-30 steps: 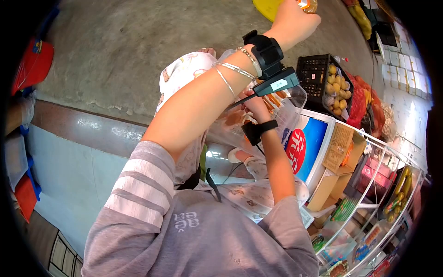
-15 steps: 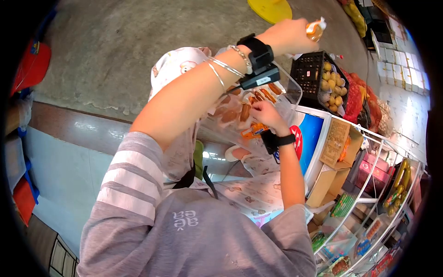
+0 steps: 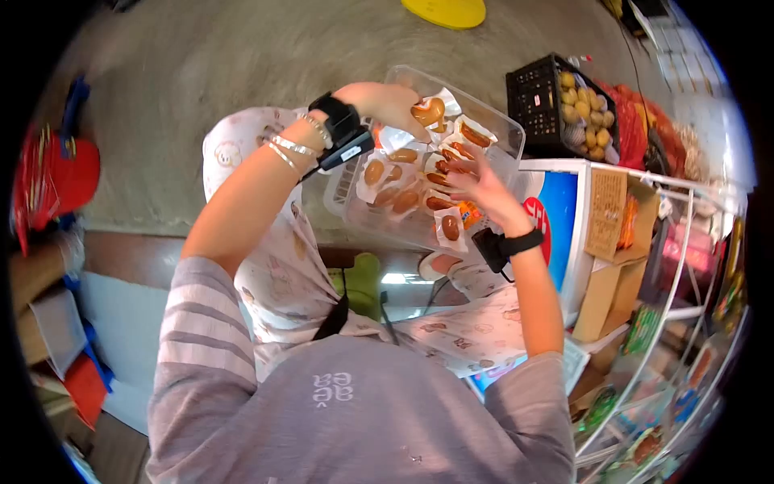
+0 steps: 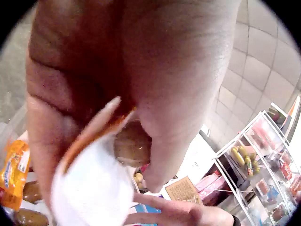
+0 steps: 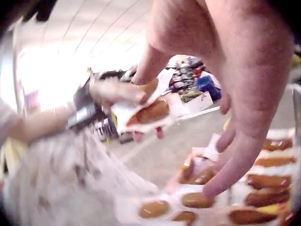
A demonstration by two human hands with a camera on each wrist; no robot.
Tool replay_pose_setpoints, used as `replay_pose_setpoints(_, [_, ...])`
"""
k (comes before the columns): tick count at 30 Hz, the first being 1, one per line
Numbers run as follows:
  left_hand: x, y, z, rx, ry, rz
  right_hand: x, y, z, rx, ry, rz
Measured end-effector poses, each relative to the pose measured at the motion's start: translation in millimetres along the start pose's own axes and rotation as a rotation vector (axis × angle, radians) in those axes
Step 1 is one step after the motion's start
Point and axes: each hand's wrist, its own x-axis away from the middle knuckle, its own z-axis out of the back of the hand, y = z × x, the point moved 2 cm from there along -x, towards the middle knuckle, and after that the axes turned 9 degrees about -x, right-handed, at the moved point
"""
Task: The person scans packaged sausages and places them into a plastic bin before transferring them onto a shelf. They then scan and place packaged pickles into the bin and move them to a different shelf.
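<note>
My left hand is over the left side of a clear plastic bin. It grips snack packets with glossy brown food and white wrapping. In the left wrist view the white side of a packet faces the camera, below the thumb and fingers. My right hand, fingers spread, hovers over the bin's right side, with its fingertips close above other brown snack packets. Several of these lie in the bin, along with an orange packet. The right wrist view shows nothing gripped in that hand.
A black crate of round yellow fruit stands beyond the bin. On the right are a white-edged blue box, an open cardboard box and a wire shelf of goods. A yellow round object is on the floor.
My left hand has come back from beyond the bin, moving left and down over it, still holding packets. The right hand's fingers, bent among the packets before, are now spread above them.
</note>
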Motion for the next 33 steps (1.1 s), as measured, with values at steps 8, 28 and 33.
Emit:
replay_pose_setpoints(8, [-26.0,51.3,-19.6,-0.077,0.442,-0.241,-14.6,-34.8,5.1,-1.418,-0.059,-0.096])
replay_pose_setpoints(28, [-86.5,-30.8,-85.2,-0.672,0.097,0.195,-12.8,1.6,72.2,0.346,0.197,0.003])
replay_pose_setpoints(33, [-101.4,-54.2,-86.9,-0.625,0.209,0.305,-14.3,50.6,32.3,0.539,0.263,0.096])
